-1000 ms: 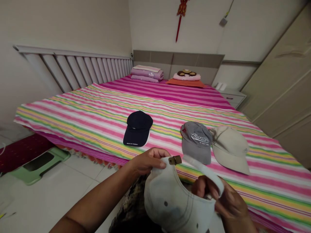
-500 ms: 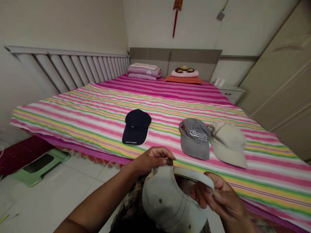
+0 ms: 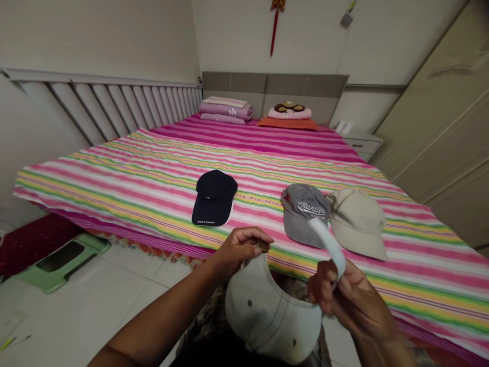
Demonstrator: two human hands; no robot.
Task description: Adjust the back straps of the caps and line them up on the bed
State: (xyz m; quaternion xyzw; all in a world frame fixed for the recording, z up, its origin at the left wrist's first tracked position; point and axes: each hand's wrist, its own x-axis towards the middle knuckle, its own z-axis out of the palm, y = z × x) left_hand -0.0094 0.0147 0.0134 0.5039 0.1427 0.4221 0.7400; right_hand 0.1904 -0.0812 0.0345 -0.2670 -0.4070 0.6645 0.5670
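A pale baseball cap (image 3: 273,311) hangs between my hands at the bed's near edge, its back opening facing up. My left hand (image 3: 244,247) pinches the brass-coloured buckle (image 3: 263,246) at one side of that opening. At the other side my right hand (image 3: 344,290) is closed on the cap's strap (image 3: 330,247), whose loose end sticks up, apart from the buckle. On the bed beyond lie a navy cap (image 3: 216,196), a grey cap with white lettering (image 3: 305,211) and a beige cap (image 3: 359,219); the grey and beige ones touch.
A striped sheet (image 3: 114,173) covers the bed. Folded purple bedding (image 3: 225,110) and a pink pillow with a bear face (image 3: 290,112) lie by the headboard (image 3: 237,84). A green stool (image 3: 64,260) stands on the floor at left, a nightstand (image 3: 362,145) at right.
The strap has come out of the buckle, and its free end now points up. My right hand has risen slightly with it; my left hand still pinches the buckle.
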